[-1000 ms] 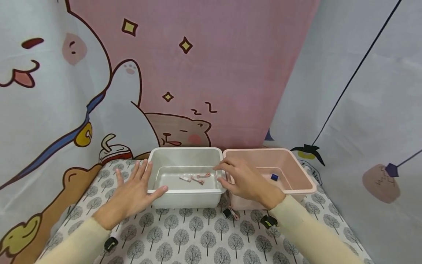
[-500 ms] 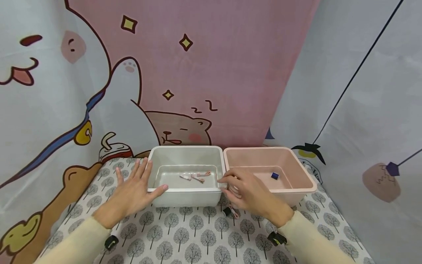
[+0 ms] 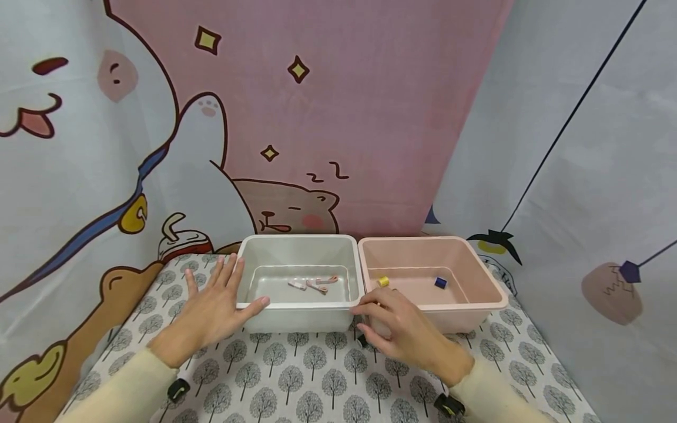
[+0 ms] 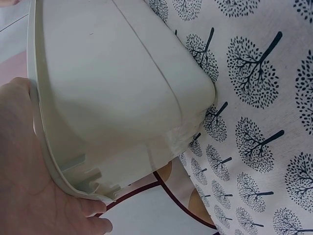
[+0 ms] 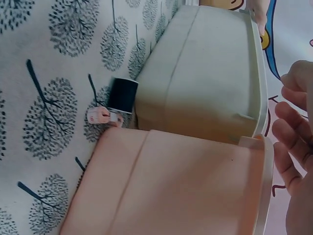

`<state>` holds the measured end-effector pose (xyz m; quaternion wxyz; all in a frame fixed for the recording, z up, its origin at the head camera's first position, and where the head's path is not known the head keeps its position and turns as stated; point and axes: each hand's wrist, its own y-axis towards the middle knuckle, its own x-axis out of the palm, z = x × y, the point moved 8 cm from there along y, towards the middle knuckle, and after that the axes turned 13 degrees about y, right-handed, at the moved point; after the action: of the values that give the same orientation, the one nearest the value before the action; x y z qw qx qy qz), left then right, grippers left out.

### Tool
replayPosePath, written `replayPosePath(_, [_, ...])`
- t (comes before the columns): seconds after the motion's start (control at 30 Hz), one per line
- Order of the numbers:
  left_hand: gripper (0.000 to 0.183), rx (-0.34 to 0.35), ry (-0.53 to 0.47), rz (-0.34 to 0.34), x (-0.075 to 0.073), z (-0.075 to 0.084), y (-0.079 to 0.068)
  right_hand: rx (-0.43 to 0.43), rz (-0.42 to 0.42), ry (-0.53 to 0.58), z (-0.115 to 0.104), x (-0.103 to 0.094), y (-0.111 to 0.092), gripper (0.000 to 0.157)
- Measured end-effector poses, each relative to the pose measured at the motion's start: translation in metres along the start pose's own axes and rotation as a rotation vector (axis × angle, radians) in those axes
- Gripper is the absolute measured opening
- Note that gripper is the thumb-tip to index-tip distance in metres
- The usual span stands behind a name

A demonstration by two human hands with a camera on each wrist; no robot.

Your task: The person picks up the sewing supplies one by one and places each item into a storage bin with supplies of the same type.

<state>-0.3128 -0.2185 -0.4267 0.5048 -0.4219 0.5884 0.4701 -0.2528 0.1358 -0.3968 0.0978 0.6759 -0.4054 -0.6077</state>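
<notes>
"Pink plastic tub (image 3: 462,320) on the right, pale one beside it. What lies in each?"

"A yellow spool (image 3: 383,282) and a blue spool (image 3: 441,283) in the pink one. The pale tub (image 3: 298,321) has some small pinkish and whitish pieces (image 3: 317,288); I can't make out what they are."

"And on the desk (image 3: 288,405)?"

"A black spool (image 5: 123,95) with a folded pink piece (image 5: 99,115) right by it, both near the tubs' adjoining front corners."

"What are the hands doing?"

"The left hand (image 3: 214,314) has its fingers spread at the pale tub's left rim, the thumb over the front edge. The right hand (image 3: 404,332) is by the pink tub's near left corner, fingers loosely bent, pinching nothing."

"So which step is this?"

"Sorting, I'd judge, and between pieces: spools to the pink side, pinkish bits to the pale."

"Next?"

"Probably a reach down past the rim and a fingertip pinch on one piece without nudging its neighbour. Which one, I can't tell. The black spool would suit the pink tub."
</notes>
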Motion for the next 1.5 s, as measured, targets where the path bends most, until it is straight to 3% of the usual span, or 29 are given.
replayPosePath(0.37, [0.121,-0.006,0.0,-0.012,0.002,-0.002,-0.002,-0.085,-0.03,0.043,-0.016,0.018,-0.018,0.042])
replayPosePath(0.93, [0.119,0.001,0.01,-0.004,-0.002,0.0,0.0,0.098,-0.146,-0.068,0.01,0.049,-0.049,0.048])
replayPosePath(1.5, [0.119,-0.006,-0.008,-0.003,-0.002,0.002,0.0,0.199,-0.175,-0.171,0.019,0.067,-0.066,0.048])
